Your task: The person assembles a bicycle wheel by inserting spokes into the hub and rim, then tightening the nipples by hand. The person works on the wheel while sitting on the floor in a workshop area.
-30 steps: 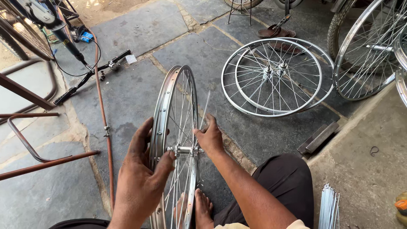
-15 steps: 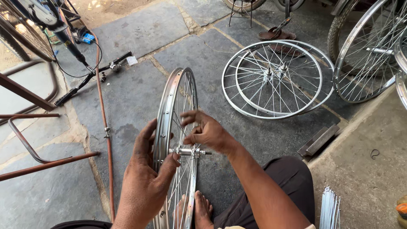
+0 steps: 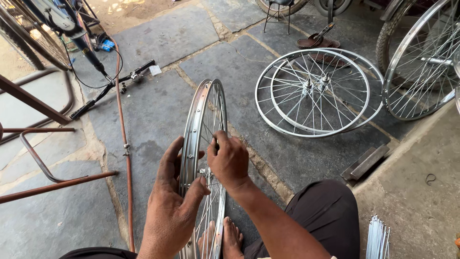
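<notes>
The right hand (image 3: pixel 229 160) has slid up from the hub to pinch a thin spoke (image 3: pixel 214 144). The left hand (image 3: pixel 173 201) wraps the upright wheel (image 3: pixel 203 124), standing at 6 o'clock by the feet (image 3: pixel 223 240). The spoke could slip or bend if tugged hard.

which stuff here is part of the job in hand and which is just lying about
In use: upright wheel, left hand, right hand, spoke bundle.
Lying about: two flat wheels, sandals, rusty frame, wood block.
</notes>
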